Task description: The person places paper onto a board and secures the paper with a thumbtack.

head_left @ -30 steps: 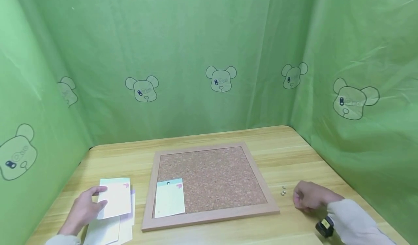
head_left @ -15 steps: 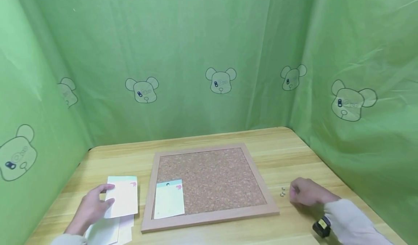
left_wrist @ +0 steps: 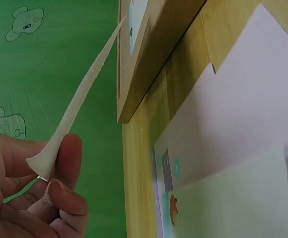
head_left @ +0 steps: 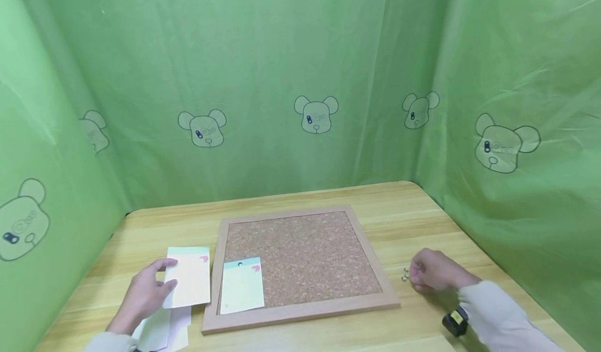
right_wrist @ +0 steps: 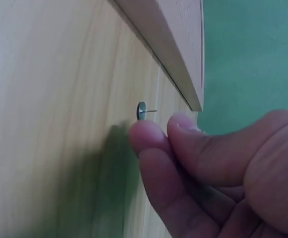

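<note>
My left hand (head_left: 145, 292) pinches the left edge of a note sheet (head_left: 190, 279) with a pale blue top band and pink print. In the left wrist view this sheet (left_wrist: 77, 106) appears edge-on, raised above the other papers. A similar note (head_left: 241, 287) lies on the lower left of the cork board (head_left: 305, 253), a tack (head_left: 240, 264) at its top. My right hand (head_left: 434, 270) is beside several small thumbtacks (head_left: 405, 277). In the right wrist view, one thumbtack (right_wrist: 142, 110) stands point up right at my index fingertip; I cannot tell whether my curled fingers hold one.
More note sheets (head_left: 152, 328) lie overlapped under and in front of my left hand. The board's raised wooden frame (head_left: 300, 306) lies between my hands on the wooden table (head_left: 281, 336). Green curtains (head_left: 263, 81) with bear drawings hang around the back and sides.
My left hand has carried the note sheet right, up to the board's left edge, uncovering more of the sheets below. My right hand has moved left to the thumbtacks.
</note>
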Demonstrator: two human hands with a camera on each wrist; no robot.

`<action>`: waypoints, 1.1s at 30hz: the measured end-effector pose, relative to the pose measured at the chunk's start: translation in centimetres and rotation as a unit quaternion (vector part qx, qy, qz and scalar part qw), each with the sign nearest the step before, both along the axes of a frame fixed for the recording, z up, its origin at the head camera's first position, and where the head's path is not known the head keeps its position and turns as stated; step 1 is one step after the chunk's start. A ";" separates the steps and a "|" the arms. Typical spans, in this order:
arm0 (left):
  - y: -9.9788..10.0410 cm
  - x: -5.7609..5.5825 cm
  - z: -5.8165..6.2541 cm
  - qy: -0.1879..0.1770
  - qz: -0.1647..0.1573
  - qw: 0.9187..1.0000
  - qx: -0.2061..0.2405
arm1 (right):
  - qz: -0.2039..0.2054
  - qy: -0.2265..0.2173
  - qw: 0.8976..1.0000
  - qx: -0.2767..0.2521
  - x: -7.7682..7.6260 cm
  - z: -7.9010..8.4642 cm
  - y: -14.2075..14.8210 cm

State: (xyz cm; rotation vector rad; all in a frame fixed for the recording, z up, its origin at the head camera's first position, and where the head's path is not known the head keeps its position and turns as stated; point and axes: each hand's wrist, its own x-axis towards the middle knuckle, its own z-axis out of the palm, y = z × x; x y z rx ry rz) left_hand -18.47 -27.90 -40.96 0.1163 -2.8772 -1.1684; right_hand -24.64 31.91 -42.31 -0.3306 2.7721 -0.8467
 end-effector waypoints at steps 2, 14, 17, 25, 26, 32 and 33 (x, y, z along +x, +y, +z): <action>0.3 -0.1 0.0 0.004 -0.001 1.000 0.002 | -0.001 -0.001 1.000 -0.008 0.0 0.1 -0.2; 1.7 -0.6 -0.1 0.013 -0.006 1.000 0.006 | 0.008 0.016 1.000 -0.024 -0.2 0.4 -1.3; 2.0 -0.7 -0.2 0.015 -0.005 1.000 0.012 | 0.015 0.034 0.999 -0.032 -0.4 0.4 -1.6; 3.0 -0.9 -0.1 0.020 -0.010 1.000 0.021 | 0.014 0.055 0.997 -0.060 -0.8 0.8 -2.9; 3.1 -1.0 -0.1 0.021 -0.011 0.999 0.021 | 0.011 0.053 0.997 -0.063 -0.8 0.8 -3.2; 3.7 -1.3 -0.3 0.024 -0.014 1.000 0.011 | 0.021 0.054 0.996 -0.075 -1.0 0.8 -4.0; 3.8 -1.3 -0.3 0.024 -0.014 1.000 0.010 | 0.023 0.052 0.995 -0.077 -1.0 0.8 -4.1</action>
